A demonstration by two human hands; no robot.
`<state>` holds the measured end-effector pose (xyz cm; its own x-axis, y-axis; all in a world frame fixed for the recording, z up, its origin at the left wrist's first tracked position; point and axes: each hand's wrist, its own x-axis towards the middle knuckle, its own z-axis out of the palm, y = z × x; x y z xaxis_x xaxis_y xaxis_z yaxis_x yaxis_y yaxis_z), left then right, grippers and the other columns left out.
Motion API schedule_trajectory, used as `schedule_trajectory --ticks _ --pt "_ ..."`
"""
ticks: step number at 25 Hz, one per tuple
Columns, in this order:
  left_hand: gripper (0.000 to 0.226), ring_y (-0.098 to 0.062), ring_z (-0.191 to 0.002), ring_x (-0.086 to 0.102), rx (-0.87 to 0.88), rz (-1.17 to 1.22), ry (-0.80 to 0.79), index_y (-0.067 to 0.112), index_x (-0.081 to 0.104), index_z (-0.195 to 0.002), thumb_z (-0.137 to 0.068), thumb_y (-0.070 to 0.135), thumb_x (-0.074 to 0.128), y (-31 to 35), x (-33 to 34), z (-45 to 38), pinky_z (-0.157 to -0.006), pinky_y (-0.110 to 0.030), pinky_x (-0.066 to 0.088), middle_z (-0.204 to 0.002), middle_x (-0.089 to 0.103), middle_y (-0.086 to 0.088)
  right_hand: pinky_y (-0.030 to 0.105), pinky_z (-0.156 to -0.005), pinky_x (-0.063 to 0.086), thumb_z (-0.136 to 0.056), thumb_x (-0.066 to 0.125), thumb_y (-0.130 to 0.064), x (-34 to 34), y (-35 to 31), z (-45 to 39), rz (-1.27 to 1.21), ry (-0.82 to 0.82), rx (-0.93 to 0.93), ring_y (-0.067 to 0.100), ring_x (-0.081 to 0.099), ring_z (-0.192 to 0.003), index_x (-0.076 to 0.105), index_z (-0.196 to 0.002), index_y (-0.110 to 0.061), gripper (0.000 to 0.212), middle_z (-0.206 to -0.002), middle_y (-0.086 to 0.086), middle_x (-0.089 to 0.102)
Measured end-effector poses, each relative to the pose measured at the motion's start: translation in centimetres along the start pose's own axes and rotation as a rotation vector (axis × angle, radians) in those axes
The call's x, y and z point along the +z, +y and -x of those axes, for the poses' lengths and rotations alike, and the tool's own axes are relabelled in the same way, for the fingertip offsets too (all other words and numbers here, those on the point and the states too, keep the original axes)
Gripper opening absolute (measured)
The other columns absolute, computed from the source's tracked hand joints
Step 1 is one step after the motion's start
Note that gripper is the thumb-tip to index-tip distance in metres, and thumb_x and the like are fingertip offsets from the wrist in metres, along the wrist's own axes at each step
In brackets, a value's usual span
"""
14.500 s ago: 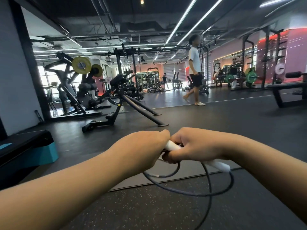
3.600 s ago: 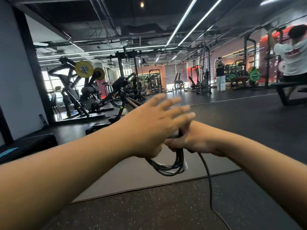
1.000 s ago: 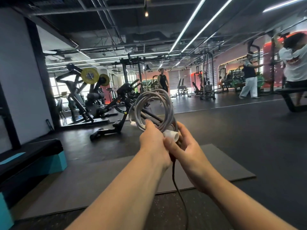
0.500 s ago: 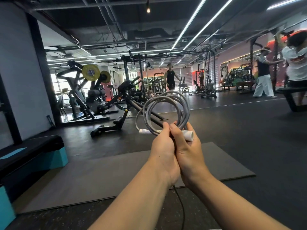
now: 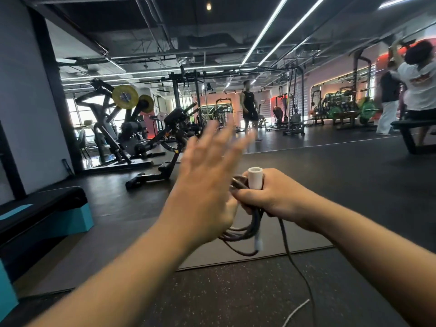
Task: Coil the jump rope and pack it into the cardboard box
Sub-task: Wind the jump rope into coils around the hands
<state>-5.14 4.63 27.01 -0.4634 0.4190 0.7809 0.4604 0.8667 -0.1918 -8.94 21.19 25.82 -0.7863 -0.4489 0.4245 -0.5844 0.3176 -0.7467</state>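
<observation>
Gripping coiled jump rope and white handle in right hand; spreading left hand released, just beside handle.

white handle: smooth plastic | floor mat: matt rubber

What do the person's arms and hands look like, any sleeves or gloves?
Both forearms are bare as far as the frame shows; no sleeve, glove, watch or ring is visible. The left hand is motion-blurred, so small details there cannot be told. The right hand is sharp and bare.
</observation>
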Motion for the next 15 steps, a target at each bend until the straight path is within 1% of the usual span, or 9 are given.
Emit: schedule_trajectory --ticks 1,2,3,4,5,7,10,13,15 --pt "0.106 -0.021 -0.155 0.003 0.195 -0.142 -0.142 0.034 0.007 -0.159 -0.077 0.016 0.071 -0.5 -0.3 -1.0 -0.123 -0.048 0.011 -0.169 0.006 0.004 0.012 -0.049 0.041 -0.091 0.067 -0.004 -0.4 -0.3 0.0 0.029 -0.063 0.004 0.002 0.052 -0.052 0.062 -0.08 -0.001 0.012 -0.063 0.003 0.06" --pt "0.101 -0.023 -0.151 0.02 0.282 -0.229 -0.272 0.033 0.008 -0.158 -0.079 0.016 0.068 -0.7 -0.2 -1.9 -0.119 -0.043 0.023 -0.165 0.018 0.004 0.014 -0.048 0.04 -0.089 0.067 0.0 -0.6 -0.6 -0.2 0.058 -0.105 0.005 0.002 0.05 -0.052 0.061 -0.08 -0.002 0.011 -0.062 0.001 0.057" --pt "0.095 -0.023 -0.139 0.04 0.308 -0.268 -0.353 0.032 0.009 -0.157 -0.082 0.016 0.066 -0.8 0.2 -2.5 -0.105 -0.035 0.038 -0.158 0.03 0.005 0.016 -0.046 0.038 -0.084 0.067 0.004 -0.7 -0.9 -0.4 0.097 -0.133 0.01 0.002 0.045 -0.049 0.058 -0.076 -0.004 0.015 -0.059 -0.003 0.052" --pt "0.089 -0.022 -0.121 0.056 0.298 -0.272 -0.381 0.029 0.013 -0.156 -0.084 0.014 0.064 -0.7 0.6 -2.7 -0.086 -0.031 0.046 -0.15 0.037 0.004 0.019 -0.045 0.034 -0.08 0.066 0.006 -0.7 -1.2 -0.7 0.143 -0.161 0.023 0.004 0.04 -0.047 0.054 -0.07 -0.008 0.021 -0.055 -0.005 0.047" --pt "0.08 -0.023 -0.105 0.064 0.272 -0.245 -0.375 0.025 0.021 -0.152 -0.086 0.012 0.063 -0.5 0.8 -2.7 -0.072 -0.032 0.049 -0.141 0.042 0.002 0.022 -0.045 0.031 -0.077 0.065 0.005 -0.6 -1.5 -0.8 0.194 -0.181 0.048 0.006 0.037 -0.048 0.051 -0.065 -0.012 0.025 -0.053 -0.006 0.044" --pt "0.055 -0.028 -0.088 0.069 0.237 -0.19 -0.338 0.016 0.037 -0.138 -0.089 0.007 0.06 -0.3 1.4 -2.2 -0.061 -0.038 0.053 -0.126 0.049 -0.004 0.026 -0.046 0.03 -0.076 0.066 0.0 -0.5 -2.0 -0.9 0.28 -0.2 0.111 0.012 0.037 -0.052 0.051 -0.062 -0.015 0.025 -0.054 -0.005 0.045" --pt "0.029 -0.03 -0.077 0.069 0.207 -0.196 -0.272 0.01 0.048 -0.12 -0.092 0.01 0.058 -0.2 1.4 -1.3 -0.051 -0.035 0.043 -0.108 0.056 -0.009 0.028 -0.052 0.039 -0.077 0.07 -0.007 -0.6 -2.6 -0.9 0.34 -0.187 0.186 0.017 0.048 -0.06 0.065 -0.075 -0.007 0.006 -0.064 0.001 0.06" --pt "0.022 -0.027 -0.078 0.065 0.121 -0.234 -0.253 0.011 0.046 -0.117 -0.097 0.017 0.054 -0.2 1.5 -0.6 -0.054 -0.03 0.034 -0.101 0.053 -0.007 0.027 -0.058 0.049 -0.076 0.076 -0.011 -0.5 -3.1 -1.2 0.377 -0.135 0.185 0.014 0.06 -0.062 0.069 -0.094 -0.006 0.02 -0.072 0.004 0.069" --pt "0.016 -0.022 -0.072 0.052 0.033 -0.229 -0.26 0.016 0.041 -0.112 -0.098 0.012 0.048 -0.2 1.3 -0.4 -0.055 -0.029 0.032 -0.093 0.043 -0.002 0.032 -0.065 0.055 -0.079 0.075 -0.012 -0.4 -3.1 -1.4 0.325 -0.122 0.158 0.013 0.065 -0.067 0.068 -0.1 -0.004 0.023 -0.08 0.01 0.075"
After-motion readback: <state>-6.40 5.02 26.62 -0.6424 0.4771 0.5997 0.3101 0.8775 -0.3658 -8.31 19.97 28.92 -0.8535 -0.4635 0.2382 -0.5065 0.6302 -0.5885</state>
